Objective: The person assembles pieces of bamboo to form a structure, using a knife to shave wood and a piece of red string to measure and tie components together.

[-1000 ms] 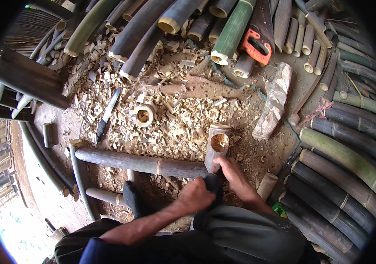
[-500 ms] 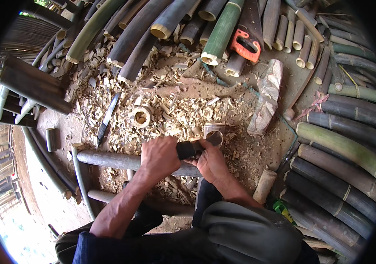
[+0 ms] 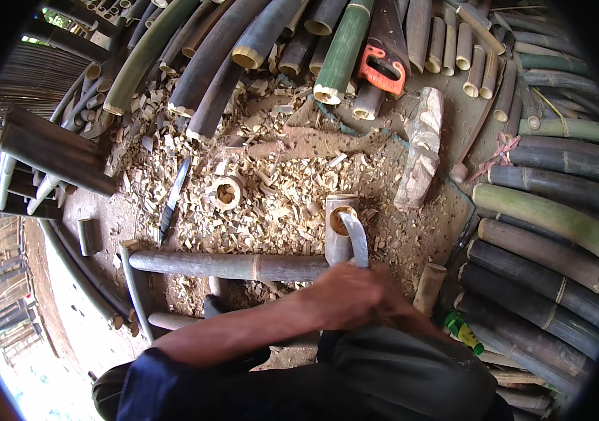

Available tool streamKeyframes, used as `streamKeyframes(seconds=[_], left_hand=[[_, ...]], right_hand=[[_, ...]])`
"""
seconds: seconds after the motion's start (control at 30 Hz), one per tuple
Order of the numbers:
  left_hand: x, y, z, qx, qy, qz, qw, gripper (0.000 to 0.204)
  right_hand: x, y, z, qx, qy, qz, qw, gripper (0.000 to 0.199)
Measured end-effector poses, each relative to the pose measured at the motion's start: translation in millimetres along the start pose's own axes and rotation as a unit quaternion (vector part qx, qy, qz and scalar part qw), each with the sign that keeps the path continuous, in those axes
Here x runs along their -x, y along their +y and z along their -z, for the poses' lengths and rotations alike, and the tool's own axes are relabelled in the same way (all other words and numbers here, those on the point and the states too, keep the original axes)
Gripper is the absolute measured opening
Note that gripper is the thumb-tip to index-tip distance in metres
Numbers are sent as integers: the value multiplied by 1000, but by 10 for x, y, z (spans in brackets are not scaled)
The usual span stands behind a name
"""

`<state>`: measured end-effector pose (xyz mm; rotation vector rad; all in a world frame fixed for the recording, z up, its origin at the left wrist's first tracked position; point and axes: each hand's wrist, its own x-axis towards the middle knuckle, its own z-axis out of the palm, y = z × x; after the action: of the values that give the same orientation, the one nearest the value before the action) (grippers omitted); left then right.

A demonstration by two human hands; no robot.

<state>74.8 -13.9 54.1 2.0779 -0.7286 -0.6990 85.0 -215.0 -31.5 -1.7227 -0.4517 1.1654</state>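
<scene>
My left hand (image 3: 352,291) is closed, blurred by motion, around the lower end of a curved knife (image 3: 360,242). The pale blade bends upward out of the fist, and its tip reaches the round opening of a short bamboo piece (image 3: 339,247). That opening has a brownish inside. My right hand (image 3: 392,309) lies against the left at the same spot; its fingers are hidden. Just left of the fists runs a horizontal bamboo pole (image 3: 229,264).
Wood chips (image 3: 278,196) cover the ground around a short bamboo ring (image 3: 227,192). A straight knife (image 3: 175,196) lies left, a chopped log (image 3: 422,151) right. Beyond are an orange-handled saw (image 3: 382,69) and bamboo poles (image 3: 341,56). More bamboo (image 3: 545,224) is stacked right, near a green bottle (image 3: 462,331).
My hands were apart around a dark object with a bright ring at its right end. Both have come together lower and to the right, and the curved blade now shows at the bamboo opening.
</scene>
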Motion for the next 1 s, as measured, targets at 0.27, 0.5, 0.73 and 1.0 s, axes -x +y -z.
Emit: streamKeyframes(seconds=[0.27, 0.5, 0.73, 1.0], left_hand=[[-1046, -495, -95, -61, 172, 109, 977, 101], [-989, -679, -1, 128, 490, 165, 846, 102], [-874, -739, -81, 130, 631, 146, 751, 99], [-940, -256, 76, 184, 154, 248, 939, 113]], right_hand=[[-532, -378, 936, 525, 132, 58, 839, 31], [-1320, -948, 1123, 636, 36, 132, 759, 10], [-1605, -1040, 886, 619, 14, 255, 743, 15], [-911, -702, 1114, 313, -216, -289, 879, 38]])
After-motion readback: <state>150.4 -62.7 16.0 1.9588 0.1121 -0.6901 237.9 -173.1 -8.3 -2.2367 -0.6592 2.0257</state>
